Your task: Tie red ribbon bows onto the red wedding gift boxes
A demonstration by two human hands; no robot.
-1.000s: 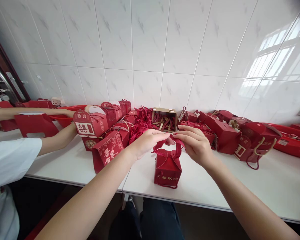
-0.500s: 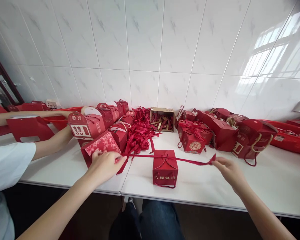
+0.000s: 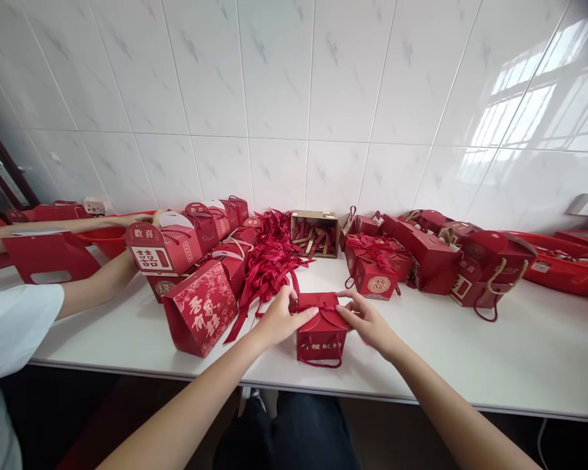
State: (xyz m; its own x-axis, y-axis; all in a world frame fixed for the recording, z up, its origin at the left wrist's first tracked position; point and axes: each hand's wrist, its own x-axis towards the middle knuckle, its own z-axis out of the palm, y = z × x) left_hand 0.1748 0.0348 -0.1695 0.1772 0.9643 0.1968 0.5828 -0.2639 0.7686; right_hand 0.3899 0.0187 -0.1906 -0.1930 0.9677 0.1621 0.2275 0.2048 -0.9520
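Near the smooth white table (image 3: pixel 470 352) edge, the left hand (image 3: pixel 279 321) and right hand (image 3: pixel 368 321) are pinching, grips narrow, a red ribbon (image 3: pixel 318 305) atop a small square cardboard box (image 3: pixel 322 336), fingers partly hiding its knot.

A white table (image 3: pixel 470 352) carries a small red box (image 3: pixel 321 336), many red gift boxes (image 3: pixel 372 277), loose ribbons (image 3: pixel 269 267) and a cardboard box (image 3: pixel 315 234).

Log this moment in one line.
left hand: on ribbon atop box | right hand: same, opposite side | box: upright on table | grip: unclear
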